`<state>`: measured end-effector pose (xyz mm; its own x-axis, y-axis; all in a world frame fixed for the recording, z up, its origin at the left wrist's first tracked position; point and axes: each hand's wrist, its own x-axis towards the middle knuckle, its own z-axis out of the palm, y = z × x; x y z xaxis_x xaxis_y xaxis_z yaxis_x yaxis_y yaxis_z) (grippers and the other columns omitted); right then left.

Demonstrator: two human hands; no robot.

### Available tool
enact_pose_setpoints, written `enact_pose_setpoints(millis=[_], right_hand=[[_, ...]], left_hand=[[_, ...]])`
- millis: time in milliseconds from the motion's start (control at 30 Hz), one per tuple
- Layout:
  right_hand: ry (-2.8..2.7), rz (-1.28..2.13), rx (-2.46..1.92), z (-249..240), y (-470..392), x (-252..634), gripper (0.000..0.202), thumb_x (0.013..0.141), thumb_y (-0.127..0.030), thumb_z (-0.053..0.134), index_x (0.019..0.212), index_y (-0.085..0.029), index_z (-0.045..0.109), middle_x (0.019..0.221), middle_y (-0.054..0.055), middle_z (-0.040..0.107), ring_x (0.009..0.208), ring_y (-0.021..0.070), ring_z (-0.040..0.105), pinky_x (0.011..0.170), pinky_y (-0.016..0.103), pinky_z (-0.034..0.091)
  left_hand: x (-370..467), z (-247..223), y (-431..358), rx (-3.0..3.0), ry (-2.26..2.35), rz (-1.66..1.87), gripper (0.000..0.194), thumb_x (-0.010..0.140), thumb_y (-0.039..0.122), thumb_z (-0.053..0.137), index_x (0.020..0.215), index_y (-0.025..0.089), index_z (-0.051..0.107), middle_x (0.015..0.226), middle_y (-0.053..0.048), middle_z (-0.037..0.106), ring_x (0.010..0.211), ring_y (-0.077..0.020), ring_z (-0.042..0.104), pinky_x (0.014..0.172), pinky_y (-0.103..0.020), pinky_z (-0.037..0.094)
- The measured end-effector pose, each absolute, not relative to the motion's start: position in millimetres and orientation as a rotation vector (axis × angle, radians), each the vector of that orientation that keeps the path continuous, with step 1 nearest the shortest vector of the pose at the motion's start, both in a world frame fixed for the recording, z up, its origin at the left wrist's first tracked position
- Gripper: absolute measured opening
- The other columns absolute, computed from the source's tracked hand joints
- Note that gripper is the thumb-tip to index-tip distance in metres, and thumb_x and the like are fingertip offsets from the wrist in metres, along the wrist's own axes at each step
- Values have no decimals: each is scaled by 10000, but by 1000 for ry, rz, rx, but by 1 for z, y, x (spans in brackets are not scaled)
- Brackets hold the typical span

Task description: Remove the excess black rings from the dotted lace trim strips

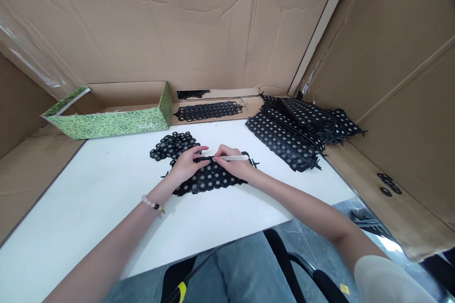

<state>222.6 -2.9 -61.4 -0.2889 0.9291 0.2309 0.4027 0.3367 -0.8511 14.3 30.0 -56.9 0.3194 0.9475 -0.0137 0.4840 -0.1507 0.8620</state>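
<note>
A black rubber-looking sheet (209, 182) full of round rings with pale centres lies on the white table in front of me. My left hand (187, 164) rests over its left upper part, thumb and forefinger spread apart. In my right hand (232, 163) is a slim white pen-like tool (234, 157), gripped between the fingers. Its tip end is at the sheet's far edge, close to my left fingertips; the exact contact is too small to make out. Just beyond my left hand sits a heap of loose black rings (174, 146).
A green-patterned open cardboard box (117, 123) stands at the back left. Another black perforated sheet (209, 111) lies on cardboard behind. Stacked black sheets (284, 137) are at the right. Several black rings (389, 184) lie on the right cardboard. Tall cardboard walls (170, 23) surround the white table (117, 175).
</note>
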Motion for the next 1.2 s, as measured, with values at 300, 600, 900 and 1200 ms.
enact_pose_setpoints(millis=[300,600,900,1200], right_hand=[[-1776,1092,-1114,-26,5,250,86,788,-261,675,754,-188,645,839,20,725,781,152,637,737,268,457],[-1726,1047,-1120,-55,-1,213,117,793,-275,668,724,-186,632,732,-14,661,692,130,570,657,249,412],[-1652,1137,-1123,-57,-3,218,134,800,-316,672,748,-198,635,854,22,732,809,164,646,792,295,462],[-1791,897,-1221,-59,-10,208,85,836,-251,614,765,-206,606,837,8,723,763,154,631,711,270,442]], left_hand=[[6,-41,24,2069,1201,554,210,732,431,658,792,239,721,908,-34,777,917,-290,694,937,-434,499],[8,-61,8,1891,1176,793,375,752,299,646,1123,257,608,1236,-38,688,1040,-256,693,1015,-422,475],[11,-66,5,1772,1121,855,367,761,263,623,1120,257,548,1232,-33,651,1007,-241,693,1003,-423,464],[14,-63,8,1633,1178,855,342,676,258,689,1008,229,614,1071,-38,724,968,-261,705,970,-428,482]])
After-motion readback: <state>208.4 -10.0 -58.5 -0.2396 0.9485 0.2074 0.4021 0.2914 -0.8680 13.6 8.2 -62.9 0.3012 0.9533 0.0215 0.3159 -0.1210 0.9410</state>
